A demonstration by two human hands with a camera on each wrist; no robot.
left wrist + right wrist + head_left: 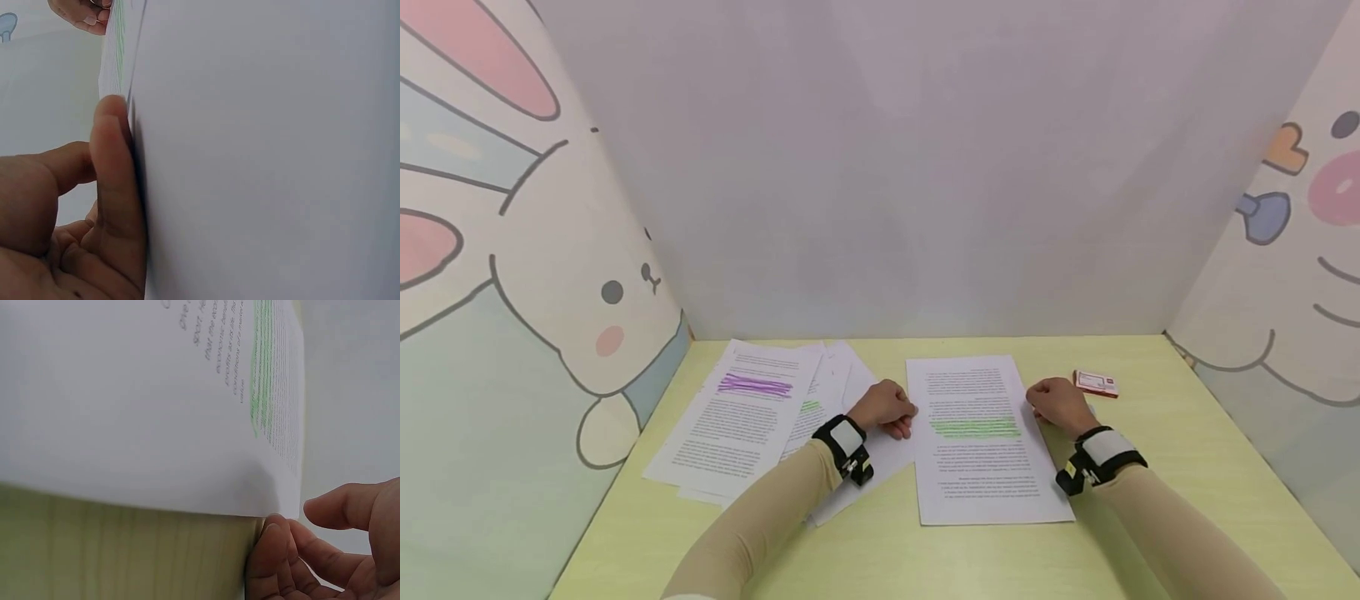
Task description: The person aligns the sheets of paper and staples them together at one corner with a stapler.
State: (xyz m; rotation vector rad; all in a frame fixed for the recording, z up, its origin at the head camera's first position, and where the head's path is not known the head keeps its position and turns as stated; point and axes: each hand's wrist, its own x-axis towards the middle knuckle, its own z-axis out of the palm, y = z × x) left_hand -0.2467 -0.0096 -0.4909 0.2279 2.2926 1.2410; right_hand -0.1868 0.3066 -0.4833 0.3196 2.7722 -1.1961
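A printed sheet with a green highlighted band lies on the table in front of me. My left hand is at its left edge, its fingertips beside the paper's side. Under that hand lies a blank white sheet, and in the left wrist view the fingers rest along it. My right hand is at the printed sheet's right edge. In the right wrist view its fingertips touch the edge from the side, bent, with the thumb held apart above.
To the left, several overlapping sheets are fanned out, the top one bearing a purple scribbled band. A small red and white box lies beyond my right hand. Cartoon-printed side walls and a plain back wall enclose the yellow table.
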